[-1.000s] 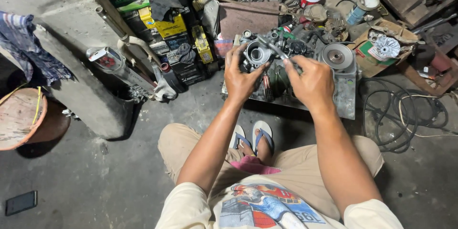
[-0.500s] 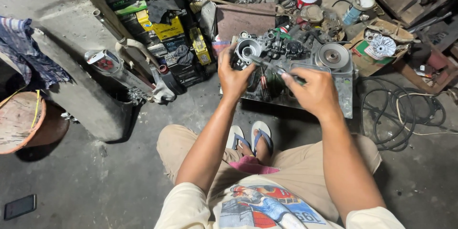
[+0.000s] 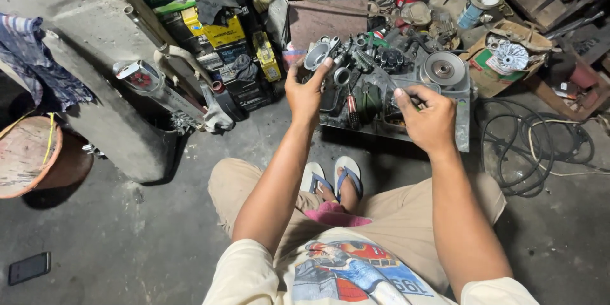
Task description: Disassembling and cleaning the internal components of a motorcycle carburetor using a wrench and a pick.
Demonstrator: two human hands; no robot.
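Both hands have drifted apart since a second ago, when they were close together on the part. Now the left hand (image 3: 306,92) grips a round grey metal housing (image 3: 317,57) by its fingertips, up and ahead of the right. The right hand (image 3: 427,117) is curled narrow around something small, can't tell what. Just beyond the hands sits a grey metal tray of engine parts (image 3: 462,128), a shiny pulley disc (image 3: 444,68) past the right hand.

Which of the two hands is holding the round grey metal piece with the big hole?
The left hand holds the round grey metal part, raised over the tray of engine parts. The right hand is curled around something too small to tell.
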